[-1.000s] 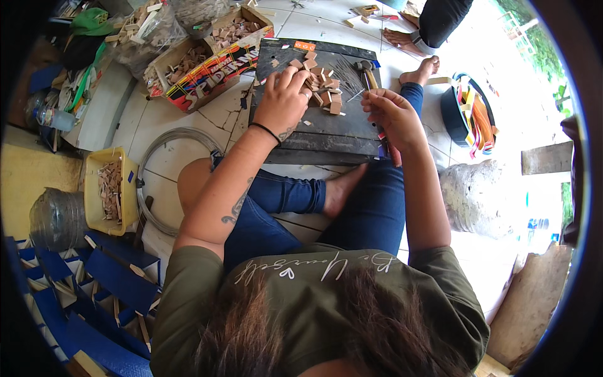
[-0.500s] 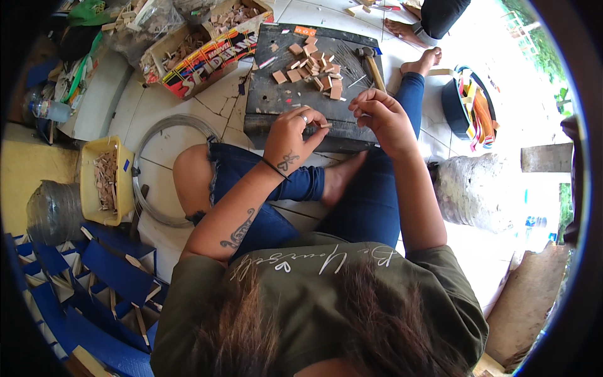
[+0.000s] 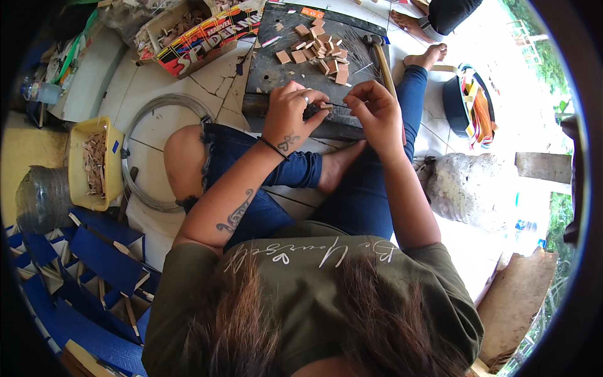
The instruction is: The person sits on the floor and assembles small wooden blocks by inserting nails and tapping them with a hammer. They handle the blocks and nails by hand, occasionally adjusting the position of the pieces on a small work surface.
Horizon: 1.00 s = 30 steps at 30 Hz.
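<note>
Above the near edge of a dark block-like worktop, my left hand pinches a small wooden piece between thumb and fingers. Just to its right, my right hand is closed in a pinch, fingertips close to that piece. Whatever it grips is too small to make out. Several small flat wooden pieces lie in a loose heap on the worktop beyond my hands. Thin metal wires are spread beside the heap, and a hammer rests along the right edge.
At the far left stands a printed cardboard box of wood bits. A yellow tub of wood scraps and a wire coil sit left of my knee. Blue slatted pieces fill the lower left. A dark basin with straps is right.
My right hand has come nearer to the wooden piece in my left hand. The left hand keeps its pinch. The whole view has shifted slightly.
</note>
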Available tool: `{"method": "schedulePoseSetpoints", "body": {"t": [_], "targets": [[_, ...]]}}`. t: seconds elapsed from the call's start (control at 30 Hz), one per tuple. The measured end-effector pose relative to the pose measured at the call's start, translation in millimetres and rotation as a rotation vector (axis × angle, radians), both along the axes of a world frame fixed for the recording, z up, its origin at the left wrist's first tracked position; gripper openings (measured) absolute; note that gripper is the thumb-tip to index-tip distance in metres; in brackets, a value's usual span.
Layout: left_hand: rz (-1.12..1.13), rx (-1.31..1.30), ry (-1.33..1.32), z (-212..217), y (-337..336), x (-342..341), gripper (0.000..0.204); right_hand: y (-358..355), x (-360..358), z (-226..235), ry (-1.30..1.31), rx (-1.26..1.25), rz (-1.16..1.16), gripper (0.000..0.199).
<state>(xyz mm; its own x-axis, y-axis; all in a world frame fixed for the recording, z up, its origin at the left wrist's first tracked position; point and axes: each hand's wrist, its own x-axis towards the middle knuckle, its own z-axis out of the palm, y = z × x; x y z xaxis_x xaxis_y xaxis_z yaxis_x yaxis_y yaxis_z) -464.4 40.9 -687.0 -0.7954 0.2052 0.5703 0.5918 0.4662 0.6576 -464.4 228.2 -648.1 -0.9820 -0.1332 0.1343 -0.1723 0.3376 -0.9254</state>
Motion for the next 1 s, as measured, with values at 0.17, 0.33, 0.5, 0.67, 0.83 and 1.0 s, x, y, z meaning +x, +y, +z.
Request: {"method": "schedulePoseSetpoints", "body": {"t": [0.17, 0.33, 0.5, 0.67, 0.83, 1.0], "targets": [[-0.18, 0.025, -0.131, 5, -3, -4, 0.02, 1, 0, 1, -0.025, -0.095, -0.047, 0.009], [-0.151, 0.23, -0.267, 12, 4, -1, 0.016, 2, 0, 2, -0.055, -0.213, -0.054, 0.008], [-0.083, 0.15, -0.09, 7, 8, -6, 0.014, 3, -1, 3, -0.037, -0.219, -0.071, 0.009], [-0.024, 0.054, -0.098, 1, 7, -3, 0.015, 0, -1, 3, 0.015, -0.059, -0.083, 0.01], [0.006, -0.002, -0.116, 4, 2, -1, 0.012, -6, 3, 5, 0.085, 0.069, -0.081, 0.011], [-0.01, 0.039, -0.146, 4, 3, -3, 0.012, -12, 4, 6, 0.169, 0.132, -0.072, 0.012]]}}
